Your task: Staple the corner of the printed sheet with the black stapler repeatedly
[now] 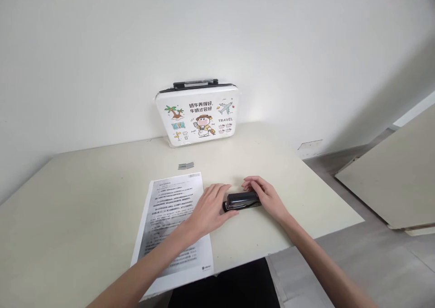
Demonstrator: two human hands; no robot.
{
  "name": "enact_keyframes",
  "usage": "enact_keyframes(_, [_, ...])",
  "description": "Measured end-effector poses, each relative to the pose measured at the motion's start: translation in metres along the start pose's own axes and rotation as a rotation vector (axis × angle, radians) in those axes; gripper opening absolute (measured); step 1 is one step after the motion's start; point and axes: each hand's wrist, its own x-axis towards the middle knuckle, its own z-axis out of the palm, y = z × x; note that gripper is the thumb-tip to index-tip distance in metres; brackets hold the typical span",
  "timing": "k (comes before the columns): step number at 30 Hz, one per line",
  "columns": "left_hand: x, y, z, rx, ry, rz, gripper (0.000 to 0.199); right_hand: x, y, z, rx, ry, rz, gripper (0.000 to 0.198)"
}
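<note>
Stapler (242,201), black and lying flat, sits at centre frame on the pale surface (84,199), just right of the printed sheets, and both your hands are on it. Your left hand (210,210) rests with loosely spread fingers against its near, left end, the heel lying over the right edge of the stack of printed paper (173,222). Your right hand (263,194) curls over the far, right end, fingers bent across the top; neither hand has closed into a full grip, and the stapler is not lifted. You seem to be at the step of taking the stapler up or getting it open. Judging from that, the next move calls for one hand to pin the base while the other works the top, kept clear of the paper's edge. Further back, a short strip of staples (186,165) lies apart, above the sheets. Against the wall at upper centre leans a white cartoon-printed case (197,117) with a black handle.
</note>
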Motion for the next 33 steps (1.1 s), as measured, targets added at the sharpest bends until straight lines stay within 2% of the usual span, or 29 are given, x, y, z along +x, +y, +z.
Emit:
enact_keyframes(3, [-0.034,-0.025,-0.007,0.063,-0.002,-0.078,0.079,0.000,0.001,0.001,0.004,-0.009,0.004,0.038])
enact_keyframes(7, [-0.070,-0.051,-0.020,0.159,-0.035,-0.133,0.071,-0.001,0.004,-0.002,0.024,-0.024,0.013,0.037])
enact_keyframes(14, [-0.087,-0.072,-0.037,0.205,-0.036,-0.129,0.065,0.001,0.011,-0.005,0.006,-0.041,0.026,0.037])
enact_keyframes(17, [-0.085,-0.070,-0.043,0.202,-0.018,-0.113,0.062,0.001,0.008,-0.003,0.002,-0.021,0.042,0.039])
enact_keyframes(20, [-0.077,-0.056,-0.042,0.149,0.013,-0.066,0.051,-0.001,0.003,0.000,-0.017,0.010,0.047,0.042])
enact_keyframes(23, [-0.059,-0.035,-0.031,0.059,0.025,-0.002,0.036,-0.004,-0.002,0.003,-0.062,-0.002,0.040,0.046])
enact_keyframes(27, [-0.027,-0.011,-0.006,-0.032,0.053,0.023,0.031,-0.009,-0.007,0.004,-0.152,0.010,0.009,0.048])
enact_keyframes(30, [-0.009,-0.005,0.008,-0.051,0.096,0.010,0.019,-0.011,-0.009,0.005,-0.202,0.007,-0.002,0.048])
enact_keyframes(33, [-0.005,-0.007,0.010,-0.049,0.114,0.009,0.013,-0.012,-0.011,0.005,-0.235,-0.004,-0.010,0.048])
